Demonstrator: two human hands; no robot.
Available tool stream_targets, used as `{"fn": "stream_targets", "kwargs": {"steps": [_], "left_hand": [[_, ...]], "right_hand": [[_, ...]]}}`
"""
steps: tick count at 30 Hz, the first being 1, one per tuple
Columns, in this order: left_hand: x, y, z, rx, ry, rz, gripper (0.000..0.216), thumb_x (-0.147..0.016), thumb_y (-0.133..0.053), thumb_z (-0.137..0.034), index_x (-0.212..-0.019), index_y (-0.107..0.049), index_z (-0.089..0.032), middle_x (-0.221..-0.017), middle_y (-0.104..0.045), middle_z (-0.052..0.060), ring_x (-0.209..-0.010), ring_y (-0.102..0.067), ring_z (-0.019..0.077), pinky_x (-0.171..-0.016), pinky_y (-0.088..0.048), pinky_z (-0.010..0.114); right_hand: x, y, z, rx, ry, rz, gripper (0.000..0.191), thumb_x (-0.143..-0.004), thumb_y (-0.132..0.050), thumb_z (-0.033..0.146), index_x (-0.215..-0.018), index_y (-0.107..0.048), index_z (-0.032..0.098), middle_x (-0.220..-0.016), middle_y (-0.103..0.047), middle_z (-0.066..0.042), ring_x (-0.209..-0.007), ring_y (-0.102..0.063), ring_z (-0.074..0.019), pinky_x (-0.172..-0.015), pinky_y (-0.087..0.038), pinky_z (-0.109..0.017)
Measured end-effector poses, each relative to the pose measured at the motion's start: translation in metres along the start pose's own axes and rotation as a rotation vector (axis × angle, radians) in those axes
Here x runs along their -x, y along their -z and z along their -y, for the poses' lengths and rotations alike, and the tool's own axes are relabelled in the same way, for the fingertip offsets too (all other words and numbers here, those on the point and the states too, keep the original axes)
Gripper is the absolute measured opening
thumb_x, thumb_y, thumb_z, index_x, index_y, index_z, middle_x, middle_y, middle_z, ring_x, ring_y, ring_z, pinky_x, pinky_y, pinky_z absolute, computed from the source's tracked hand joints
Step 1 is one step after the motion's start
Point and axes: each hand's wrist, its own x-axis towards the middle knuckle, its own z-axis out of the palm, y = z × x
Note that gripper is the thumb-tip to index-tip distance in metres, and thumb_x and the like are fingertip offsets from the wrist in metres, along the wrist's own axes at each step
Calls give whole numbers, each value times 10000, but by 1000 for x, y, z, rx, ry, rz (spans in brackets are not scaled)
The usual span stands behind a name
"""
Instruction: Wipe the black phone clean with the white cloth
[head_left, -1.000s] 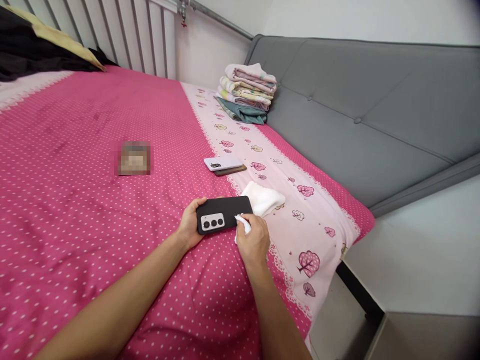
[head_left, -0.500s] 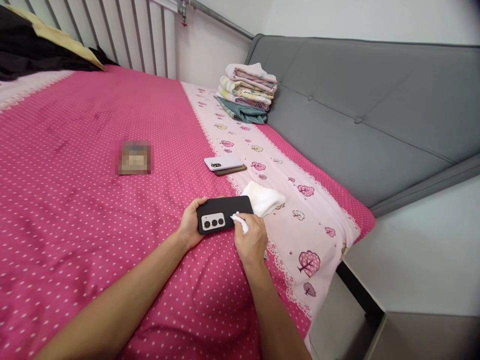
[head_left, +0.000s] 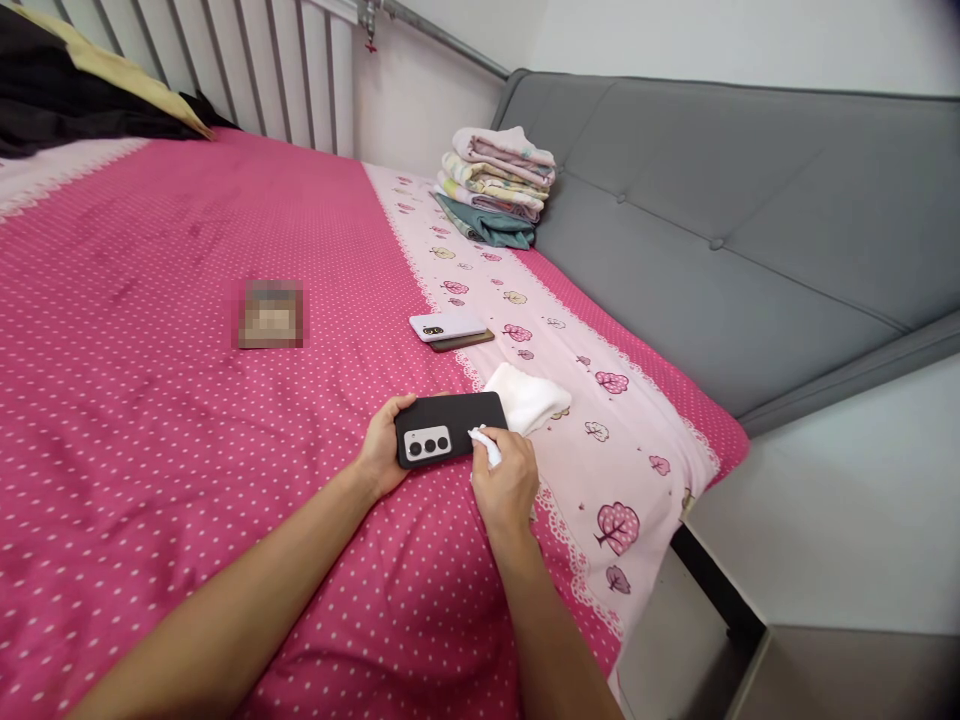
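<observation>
A black phone [head_left: 450, 425] lies back-up just above the pink dotted bedsheet [head_left: 150, 430], its silver camera block facing me. My left hand [head_left: 382, 455] grips its left end. My right hand [head_left: 507, 485] is closed on a small white wipe [head_left: 486, 446], whose tip touches the phone's back beside the camera block. A folded white cloth [head_left: 525, 395] lies just beyond the phone's right end.
Two stacked phones, a white one on a brown one [head_left: 450, 330], lie farther up the bed. A pile of folded clothes [head_left: 496, 185] sits against the grey padded headboard [head_left: 750, 220]. Dark bedding [head_left: 67, 100] lies at the far left. The bed's edge drops off at right.
The wipe in my right hand has shifted slightly left and back across the phone's back. My left hand and the phone have stayed in place.
</observation>
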Motion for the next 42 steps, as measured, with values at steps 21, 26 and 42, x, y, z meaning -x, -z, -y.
{"fn": "stream_targets", "kwargs": {"steps": [21,26,42], "left_hand": [[1,1,0,-2,-5,19,224,-745,-465,-252,-736,-641,-113,-575,-666,75,-511,-623,199,-535,-541,335],[0,2,1,-6,-8,15,216,-738,-477,-252,-760,-643,-116,-588,-673,76,-530,-631,210,-547,-542,343],[0,1,1,-8,7,2,243,-745,-453,-246,-765,-649,-103,-574,-672,81,-518,-632,210,-519,-538,330]], "right_hand": [[-1,7,9,-51,140,58,170,-796,-531,274,-854,-665,187,-838,-657,-58,-814,-567,-182,-781,-406,-316],[-1,6,6,-49,148,78,198,-793,-506,215,-877,-684,201,-847,-657,-49,-817,-567,-175,-792,-405,-309],[-1,4,2,9,-100,-56,224,-772,-489,195,-871,-688,166,-845,-672,-79,-777,-601,-203,-709,-429,-304]]}}
